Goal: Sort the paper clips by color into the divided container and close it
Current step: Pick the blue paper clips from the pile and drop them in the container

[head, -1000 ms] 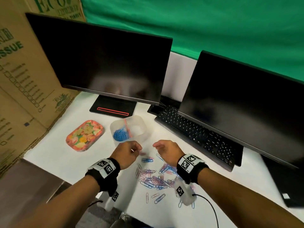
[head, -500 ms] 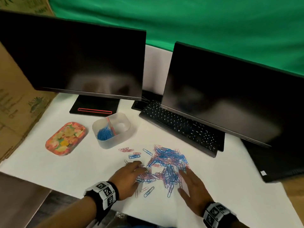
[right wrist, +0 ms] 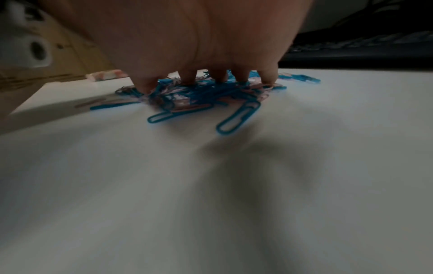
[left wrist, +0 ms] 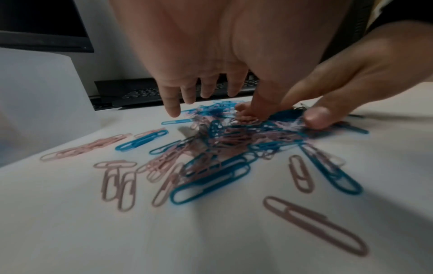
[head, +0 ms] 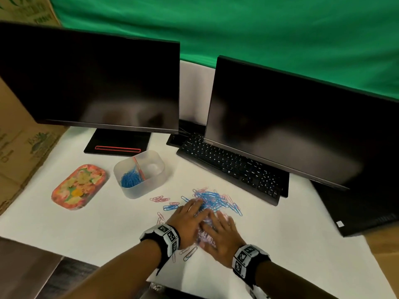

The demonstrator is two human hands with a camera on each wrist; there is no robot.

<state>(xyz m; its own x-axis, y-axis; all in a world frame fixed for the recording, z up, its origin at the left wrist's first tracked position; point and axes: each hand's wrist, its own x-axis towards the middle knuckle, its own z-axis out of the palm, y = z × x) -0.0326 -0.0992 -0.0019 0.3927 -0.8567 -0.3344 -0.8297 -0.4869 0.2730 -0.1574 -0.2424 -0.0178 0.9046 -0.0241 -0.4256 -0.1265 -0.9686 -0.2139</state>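
A tangled pile of blue and pink paper clips [head: 212, 200] lies on the white table, with loose clips scattered around it. My left hand [head: 190, 214] lies flat on the pile's left side, fingers spread. Beside it, my right hand [head: 219, 230] presses flat on the near side. In the left wrist view, the left fingers [left wrist: 173, 103] point down at the paper clips [left wrist: 225, 144]. The right fingertips [right wrist: 219, 77] rest on the clips [right wrist: 201, 92] in the right wrist view. The translucent divided container [head: 151, 184] stands open to the far left, with blue clips [head: 129, 180] in its left compartment. The right compartment looks empty.
A floral lid [head: 78, 186] lies left of the container. Two dark monitors [head: 92, 83] and a black keyboard [head: 233, 167] stand behind the pile. Cardboard boxes [head: 19, 152] line the left edge. The table's near edge [head: 71, 255] is close to my wrists.
A second ago both hands were raised near the container with curled fingers. They came down flat on the table, then slid together onto the pile, bunching the clips.
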